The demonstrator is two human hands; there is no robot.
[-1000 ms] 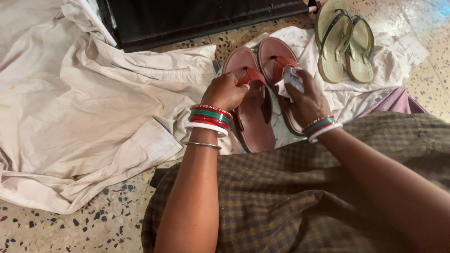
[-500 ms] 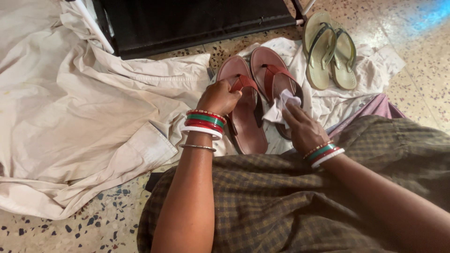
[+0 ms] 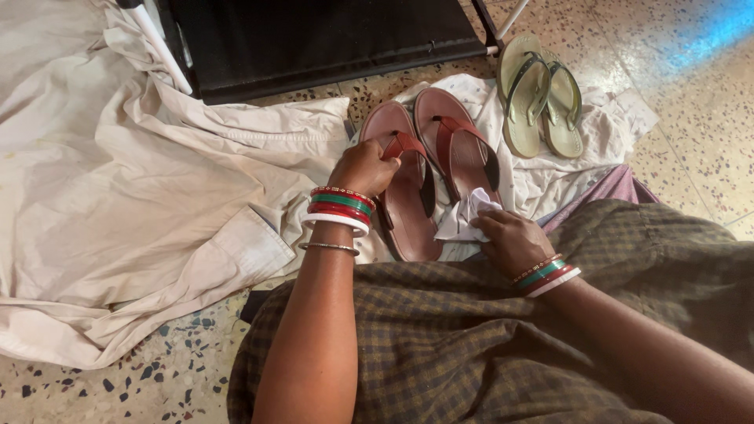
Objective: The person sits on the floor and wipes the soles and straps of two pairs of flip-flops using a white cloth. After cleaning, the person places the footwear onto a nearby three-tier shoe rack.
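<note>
I see left hand (image 3: 364,167) pinching strap of left maroon sandal (image 3: 408,188). Right hand (image 3: 510,239) bunches white rag (image 3: 465,217) on heel of right maroon sandal (image 3: 463,153), 5 o'clock end. Risk: sandal skids on loose cloth (image 3: 542,177) underneath; olive sandals (image 3: 540,98) at 1 o'clock.

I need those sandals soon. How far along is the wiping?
Nothing clearly looks finished. In hand: the left hand grips the left red sandal by its strap; the right hand presses a white rag at the right red sandal's heel. The green pair lies untouched.
</note>
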